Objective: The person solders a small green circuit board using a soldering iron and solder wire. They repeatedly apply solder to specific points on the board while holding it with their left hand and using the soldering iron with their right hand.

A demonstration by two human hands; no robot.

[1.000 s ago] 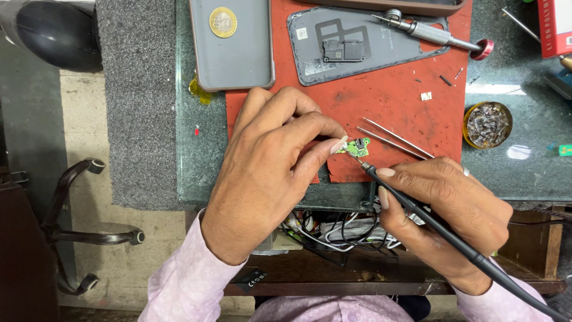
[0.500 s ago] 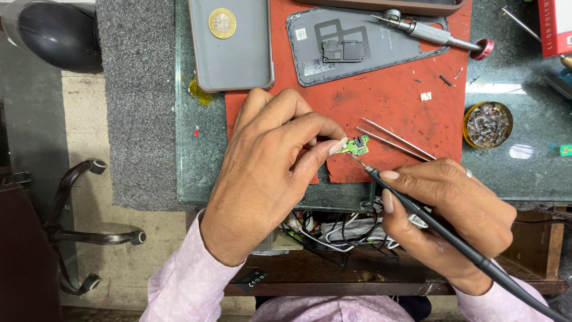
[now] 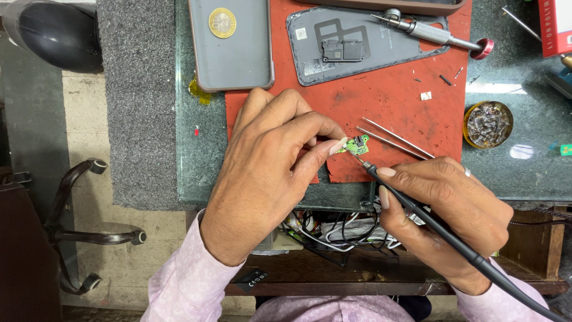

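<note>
A glass-topped workbench (image 3: 196, 173) fills the view from above, with a red work mat (image 3: 405, 101) laid across it and a strip of grey carpet-like matting (image 3: 140, 107) along its left edge. Nearest the camera, under the bench edge, a tangle of wires (image 3: 333, 229) sits on a lower shelf between the person's pale pink sleeves.

The right hand (image 3: 444, 217) is closed around a black soldering iron (image 3: 417, 209), held like a pen, its cord trailing off toward the lower right. The iron's fine tip meets a small green circuit board (image 3: 357, 144) at the near edge of the mat. The left hand (image 3: 268, 173) curls over from the left, thumb and fingertips pinching the board's left end and steadying it against the mat; whether the board lies flat or is slightly lifted is hard to tell.

Just beyond the board, a pair of metal tweezers (image 3: 396, 138) lies slanted on the mat. To the right, on the glass, stands a small round tin of shiny metal wool (image 3: 488, 124). Farther back, a grey phone back cover (image 3: 357, 45) lies inner side up, with a screwdriver (image 3: 432, 33) resting across its top corner. To its left lies a grey phone (image 3: 232, 53) with a coin (image 3: 222, 22) on it.
</note>
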